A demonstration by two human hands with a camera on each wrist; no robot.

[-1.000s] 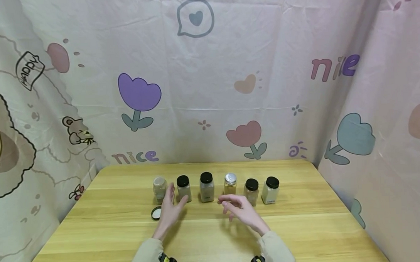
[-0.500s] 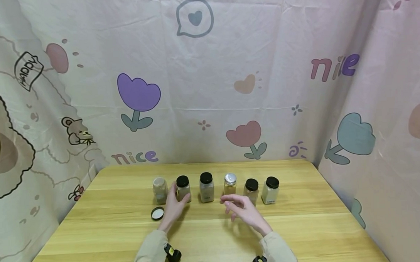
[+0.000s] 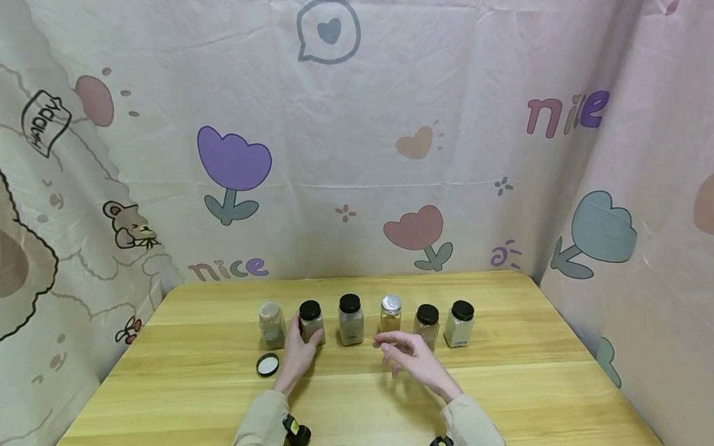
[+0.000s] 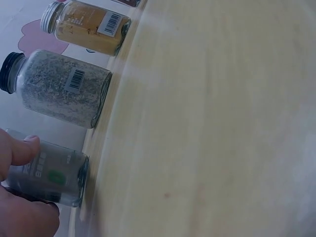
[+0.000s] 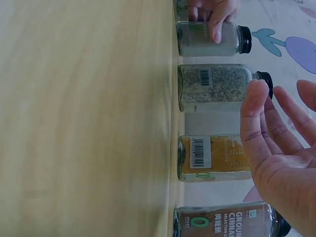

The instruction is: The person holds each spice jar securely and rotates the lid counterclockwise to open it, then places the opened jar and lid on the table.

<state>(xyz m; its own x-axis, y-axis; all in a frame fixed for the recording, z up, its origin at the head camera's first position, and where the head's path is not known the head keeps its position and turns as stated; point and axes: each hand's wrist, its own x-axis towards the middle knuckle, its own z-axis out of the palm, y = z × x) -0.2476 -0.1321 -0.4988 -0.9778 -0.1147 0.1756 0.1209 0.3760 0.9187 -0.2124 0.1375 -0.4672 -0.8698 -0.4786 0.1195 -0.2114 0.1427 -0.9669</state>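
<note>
My left hand point(image 3: 298, 361) grips a glass spice jar with a black lid point(image 3: 310, 310), second from the left in the row. In the left wrist view the thumb lies across this jar's greyish body point(image 4: 66, 173), and a finger wraps its other side. The jar stands upright on the table. My right hand point(image 3: 417, 362) hovers with loosely bent fingers, holding nothing, in front of a silver-lidded jar of yellow powder point(image 3: 391, 308) and a black-lidded ground cinnamon jar point(image 5: 232, 222). Between the hands is a taller black-lidded jar of grey flecked contents point(image 3: 351, 325).
At the row's left end stands a jar without its dark lid point(image 3: 271, 328). A loose black lid point(image 3: 267, 365) with a white inside lies in front of it. A black-lidded jar of pale powder point(image 3: 459, 324) ends the row on the right. A printed curtain point(image 3: 334, 237) hangs behind the wooden table point(image 3: 363, 413).
My left hand has moved right and closed round the second jar from the left. The loose lid is now fully uncovered. My right hand has barely moved.
</note>
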